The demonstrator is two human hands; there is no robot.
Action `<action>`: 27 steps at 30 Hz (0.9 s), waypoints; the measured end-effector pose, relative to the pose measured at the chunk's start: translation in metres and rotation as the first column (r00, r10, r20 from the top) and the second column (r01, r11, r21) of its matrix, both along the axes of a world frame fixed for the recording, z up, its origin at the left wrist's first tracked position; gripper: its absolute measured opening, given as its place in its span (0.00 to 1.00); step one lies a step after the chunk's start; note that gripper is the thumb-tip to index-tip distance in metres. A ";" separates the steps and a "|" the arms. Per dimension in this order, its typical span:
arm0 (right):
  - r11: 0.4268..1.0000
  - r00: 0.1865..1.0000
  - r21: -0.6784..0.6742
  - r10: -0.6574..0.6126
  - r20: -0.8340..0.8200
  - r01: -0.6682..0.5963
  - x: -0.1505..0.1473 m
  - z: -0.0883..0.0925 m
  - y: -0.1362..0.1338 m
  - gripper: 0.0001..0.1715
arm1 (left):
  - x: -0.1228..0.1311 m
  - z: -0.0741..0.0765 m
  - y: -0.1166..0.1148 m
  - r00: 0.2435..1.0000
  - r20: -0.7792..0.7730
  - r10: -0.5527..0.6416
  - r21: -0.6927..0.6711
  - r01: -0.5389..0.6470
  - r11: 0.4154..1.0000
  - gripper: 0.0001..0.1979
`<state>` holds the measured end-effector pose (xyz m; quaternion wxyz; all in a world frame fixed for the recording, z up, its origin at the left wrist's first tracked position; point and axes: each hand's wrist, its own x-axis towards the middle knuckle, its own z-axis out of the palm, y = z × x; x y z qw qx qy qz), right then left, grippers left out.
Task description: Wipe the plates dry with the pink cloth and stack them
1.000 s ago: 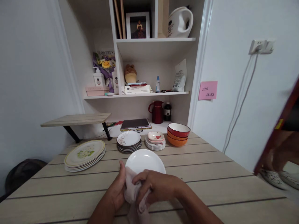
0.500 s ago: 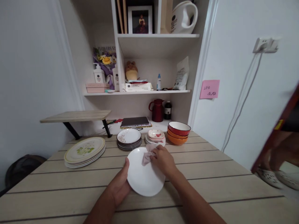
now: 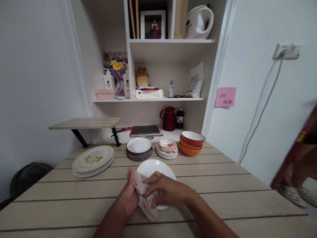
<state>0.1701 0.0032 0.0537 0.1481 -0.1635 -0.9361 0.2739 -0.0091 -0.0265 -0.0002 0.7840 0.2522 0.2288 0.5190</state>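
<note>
One right-hand grip (image 3: 168,190), half-curled, cloth (image 3: 141,185) — apparently pinched — over plate (image 3: 156,167)

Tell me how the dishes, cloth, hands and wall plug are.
White plate: partly hidden
Cloth: crumpled, over the plate
Left hand: against the cloth
Right hand: fingers bent, holding cloth
Yellow-rimmed plates: stacked
Dark-rimmed plates: stacked
Small dishes: stacked on small plates
Bowls: nested, upright
Plug: in socket

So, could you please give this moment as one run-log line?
Left hand: holding white plate at left edge; Right hand: gripping pale pink cloth over plate; Beyond: plate stacks, bowl stack
</note>
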 end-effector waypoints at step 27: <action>1.000 1.000 -0.018 0.005 -0.001 -0.005 -0.004 -0.007 0.005 0.30 | 0.003 -0.003 -0.001 0.999 0.055 0.001 0.063 -0.004 0.998 0.38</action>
